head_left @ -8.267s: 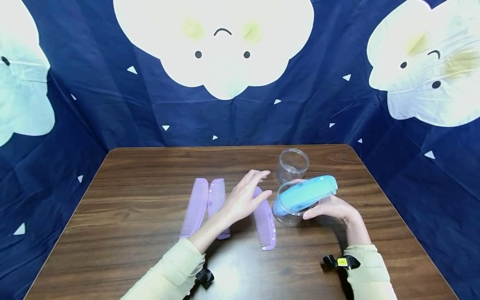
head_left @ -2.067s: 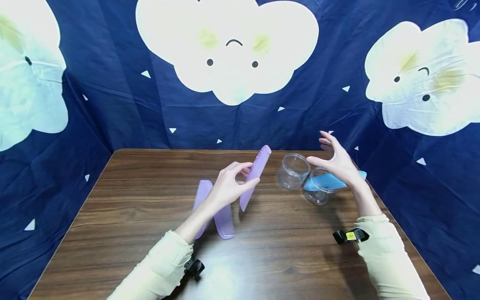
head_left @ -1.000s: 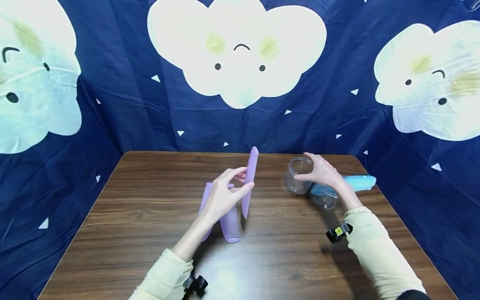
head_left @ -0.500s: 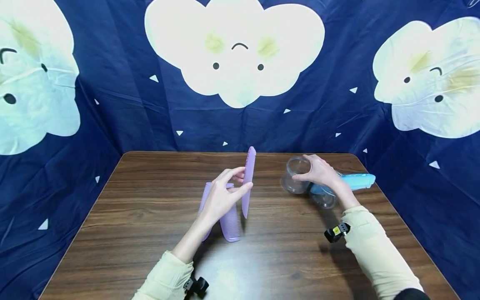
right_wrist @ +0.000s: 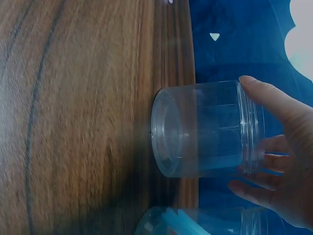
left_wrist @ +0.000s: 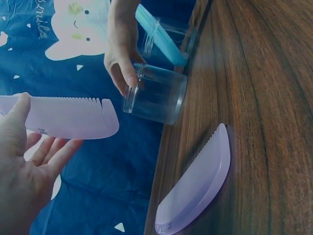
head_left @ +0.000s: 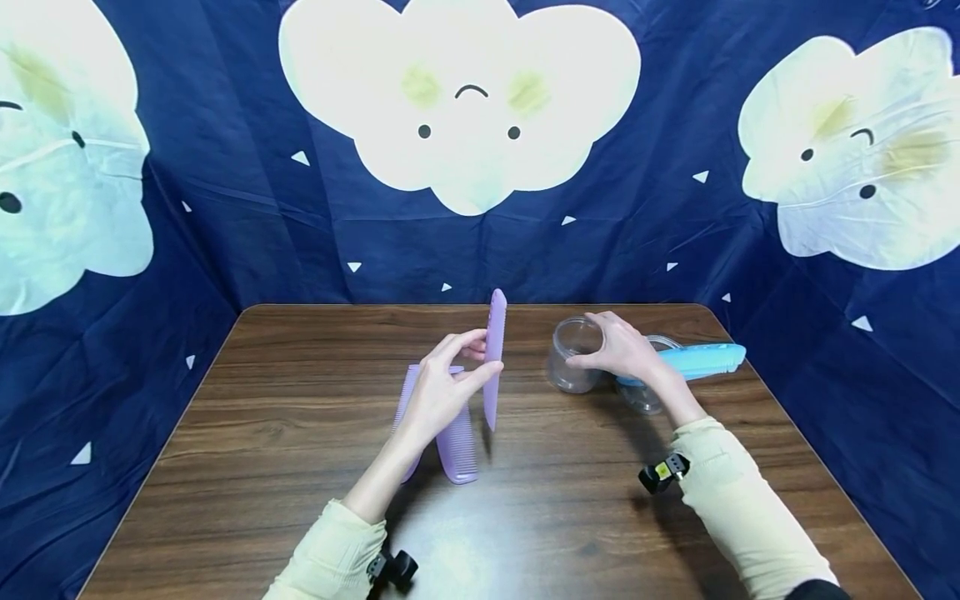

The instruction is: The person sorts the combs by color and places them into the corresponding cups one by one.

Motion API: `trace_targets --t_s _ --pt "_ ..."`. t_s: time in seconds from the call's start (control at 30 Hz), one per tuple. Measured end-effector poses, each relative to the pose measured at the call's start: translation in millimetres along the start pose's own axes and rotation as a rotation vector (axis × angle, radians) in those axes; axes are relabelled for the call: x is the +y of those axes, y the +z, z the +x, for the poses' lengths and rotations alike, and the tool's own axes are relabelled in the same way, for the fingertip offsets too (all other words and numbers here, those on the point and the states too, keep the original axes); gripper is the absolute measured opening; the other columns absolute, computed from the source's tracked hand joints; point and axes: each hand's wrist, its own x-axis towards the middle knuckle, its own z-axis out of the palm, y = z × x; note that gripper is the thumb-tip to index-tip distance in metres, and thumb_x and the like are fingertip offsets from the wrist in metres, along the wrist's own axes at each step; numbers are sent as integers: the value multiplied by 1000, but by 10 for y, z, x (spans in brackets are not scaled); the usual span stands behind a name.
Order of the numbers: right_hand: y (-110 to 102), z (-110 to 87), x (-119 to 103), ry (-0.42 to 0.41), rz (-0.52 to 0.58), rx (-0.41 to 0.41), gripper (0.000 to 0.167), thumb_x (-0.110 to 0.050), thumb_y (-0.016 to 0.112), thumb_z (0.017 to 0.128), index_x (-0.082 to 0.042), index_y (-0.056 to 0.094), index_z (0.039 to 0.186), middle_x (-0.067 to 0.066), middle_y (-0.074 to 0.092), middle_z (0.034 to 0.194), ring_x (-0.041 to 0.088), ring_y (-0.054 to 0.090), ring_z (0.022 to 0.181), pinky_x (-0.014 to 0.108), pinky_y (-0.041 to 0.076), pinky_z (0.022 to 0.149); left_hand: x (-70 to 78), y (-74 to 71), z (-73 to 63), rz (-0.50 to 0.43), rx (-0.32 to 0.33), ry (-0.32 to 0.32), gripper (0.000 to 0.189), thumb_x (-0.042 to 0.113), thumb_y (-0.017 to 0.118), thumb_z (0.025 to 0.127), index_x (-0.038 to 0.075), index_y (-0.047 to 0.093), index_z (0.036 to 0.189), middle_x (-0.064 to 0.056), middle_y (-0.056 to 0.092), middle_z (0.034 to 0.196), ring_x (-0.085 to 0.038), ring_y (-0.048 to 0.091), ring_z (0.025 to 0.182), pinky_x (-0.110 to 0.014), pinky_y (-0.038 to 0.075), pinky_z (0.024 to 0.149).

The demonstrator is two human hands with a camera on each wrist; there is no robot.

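My left hand (head_left: 438, 387) pinches a purple comb (head_left: 494, 358) between thumb and fingers, holding it upright above the table. Two more purple combs (head_left: 457, 446) lie on the wood beneath that hand, partly hidden by it. On the right, my right hand (head_left: 621, 348) grips a clear plastic jar (right_wrist: 205, 129) by its rim, thumb on one side and fingers on the other. Nothing shows inside this jar, whose base is at the tabletop. Beside it stands a second clear jar (head_left: 641, 400), partly behind the right hand, with a blue comb (head_left: 705, 360) leaning out to the right.
A brown wood-grain table (head_left: 247, 433) lies under everything. Behind its back edge hangs a dark blue cloth (head_left: 465, 258) with white clouds. Each sleeve carries a small black camera, one on the left wrist (head_left: 392, 571) and one on the right (head_left: 663, 472).
My left hand has picked up a purple comb. The right hand has let go of the jar with the blue comb, taken hold of the other jar and shifted it slightly left.
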Motion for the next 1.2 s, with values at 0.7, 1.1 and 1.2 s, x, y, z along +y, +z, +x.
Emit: trace_targets --t_s 0.7,1.1,1.2 --pt "312 -172 -255 -80 208 95 96 -43 91 72 -7 49 150 19 54 145 36 51 136 55 45 112 62 32 98 -98 13 -9 44 34 80 90 26 68 132 -1 70 115 -15 68 110 -32 62 89" --pt "466 -354 -389 -108 355 107 97 -35 95 69 -13 49 152 15 54 142 33 54 132 54 46 111 191 131 221 -159 20 48 44 29 80 90 24 68 132 -1 69 117 -15 68 108 -27 62 84" --pt "520 -383 -410 -123 369 122 97 -37 96 68 -15 50 151 12 56 143 31 55 132 53 46 111 198 149 234 -165 23 56 44 26 80 91 22 68 133 -2 69 117 -15 68 108 -25 62 83"
